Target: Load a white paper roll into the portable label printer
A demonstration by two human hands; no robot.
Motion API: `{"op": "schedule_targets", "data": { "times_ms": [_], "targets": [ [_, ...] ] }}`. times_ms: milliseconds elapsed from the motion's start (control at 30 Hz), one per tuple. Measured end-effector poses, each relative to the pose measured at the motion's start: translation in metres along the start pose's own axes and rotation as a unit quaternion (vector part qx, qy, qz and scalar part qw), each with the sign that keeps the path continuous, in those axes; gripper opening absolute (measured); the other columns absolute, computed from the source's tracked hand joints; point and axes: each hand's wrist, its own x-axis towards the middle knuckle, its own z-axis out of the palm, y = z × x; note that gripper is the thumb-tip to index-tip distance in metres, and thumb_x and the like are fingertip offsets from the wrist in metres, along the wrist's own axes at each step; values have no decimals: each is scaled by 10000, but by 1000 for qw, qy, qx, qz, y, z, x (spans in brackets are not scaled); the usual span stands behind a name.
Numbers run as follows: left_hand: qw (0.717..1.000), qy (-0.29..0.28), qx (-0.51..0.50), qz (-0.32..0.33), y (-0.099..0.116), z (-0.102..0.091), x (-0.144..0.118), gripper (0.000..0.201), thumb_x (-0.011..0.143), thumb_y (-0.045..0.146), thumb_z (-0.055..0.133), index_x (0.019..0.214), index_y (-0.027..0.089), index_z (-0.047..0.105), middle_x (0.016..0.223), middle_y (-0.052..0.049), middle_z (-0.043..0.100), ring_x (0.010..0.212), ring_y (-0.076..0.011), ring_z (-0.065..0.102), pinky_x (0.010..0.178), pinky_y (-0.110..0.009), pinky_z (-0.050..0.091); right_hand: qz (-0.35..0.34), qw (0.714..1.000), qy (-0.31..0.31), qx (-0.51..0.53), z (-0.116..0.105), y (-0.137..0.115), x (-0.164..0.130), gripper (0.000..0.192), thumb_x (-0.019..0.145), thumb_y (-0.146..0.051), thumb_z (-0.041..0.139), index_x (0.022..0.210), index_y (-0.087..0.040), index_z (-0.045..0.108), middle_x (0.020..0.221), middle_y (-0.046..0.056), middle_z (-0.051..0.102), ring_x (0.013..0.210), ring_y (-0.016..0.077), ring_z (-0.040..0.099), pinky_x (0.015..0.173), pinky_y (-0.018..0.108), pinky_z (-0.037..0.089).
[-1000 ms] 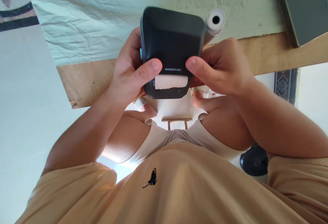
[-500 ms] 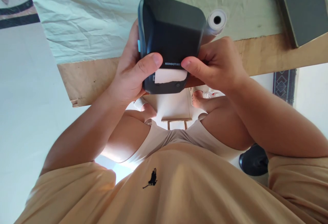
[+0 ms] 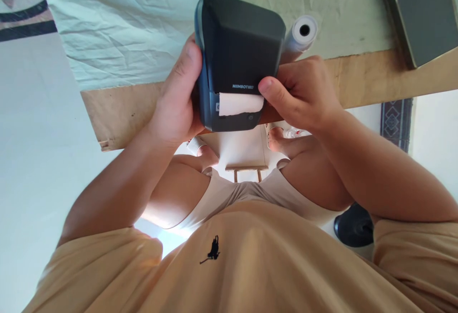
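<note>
A black label printer (image 3: pixel 243 41) marked NIIMBOT is held up over the table's near edge, between both hands. White paper (image 3: pixel 238 104) sticks out of the slot at its near end. My left hand (image 3: pixel 179 91) grips its left side, the thumb lying along the edge and the other fingers hidden behind. My right hand (image 3: pixel 304 93) holds the right side, its thumb at the lower right corner near the lettering; its other fingertips are hidden beneath. Just beyond the right hand a white paper roll (image 3: pixel 304 33) with a dark core is partly covered by the printer.
A pale green cloth (image 3: pixel 125 31) covers the wooden table (image 3: pixel 121 117), whose near edge is bare wood. At the far right lies a dark flat box-like object (image 3: pixel 425 17). Below are my legs, a small wooden stool-like frame (image 3: pixel 246 168) and a black rounded object (image 3: pixel 354 224).
My left thumb has moved off the printer's front onto its left edge, where the light blue tab no longer shows. The printer has shifted very slightly; the right hand keeps its grip.
</note>
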Motion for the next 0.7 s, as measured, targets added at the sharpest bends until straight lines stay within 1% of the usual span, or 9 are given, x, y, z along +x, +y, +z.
{"op": "schedule_targets", "data": {
  "times_ms": [100,200,300,400,500,633,700],
  "targets": [
    [1000,12,18,-11,3,5,0,546,865,399,92,1092,87,479,999,-70,587,1070,-208,536,972,-398,419,-8,1000,1,-16,-1,0,-1,605,777,-587,231,467,-85,364,419,1,276,427,-23,168,439,166,124],
    [1000,9,19,-9,3,6,0,580,853,419,53,1085,115,489,1093,-74,567,1116,-210,503,1002,-395,394,-3,1000,-12,-28,-1,0,-1,609,782,-589,215,476,-88,377,417,0,300,418,-22,182,438,166,134],
    [1000,3,20,-16,2,4,1,608,842,417,19,1074,132,503,1165,-91,535,1132,-221,485,1001,-404,389,-9,999,-9,-38,-1,-1,-1,604,787,-585,209,489,-94,397,418,-2,315,418,-22,183,435,160,132],
    [999,17,28,-2,2,3,1,591,846,410,46,1077,121,506,1114,-94,560,1119,-230,491,996,-412,387,-17,999,-3,-43,0,0,-1,592,794,-570,210,496,-96,402,420,-3,306,413,-23,177,428,157,128],
    [999,27,29,4,1,4,0,552,854,401,86,1060,120,514,1057,-81,580,1139,-221,477,1009,-400,378,-22,999,-8,-40,0,1,-1,586,796,-565,211,498,-94,393,420,-5,301,407,-23,179,421,156,123],
    [999,31,15,31,1,8,0,473,863,377,109,1120,179,453,1013,-53,594,1181,-181,445,1039,-402,348,-30,999,-10,-36,-1,2,-1,583,795,-565,211,500,-94,384,427,-4,307,410,-24,186,423,154,129],
    [999,33,18,31,1,9,0,465,863,384,109,1138,197,434,1027,-40,588,1181,-172,449,1048,-405,340,-32,999,-14,-36,-1,2,-1,580,793,-570,212,507,-96,384,433,-3,313,415,-22,194,428,158,141]
  ]
}}
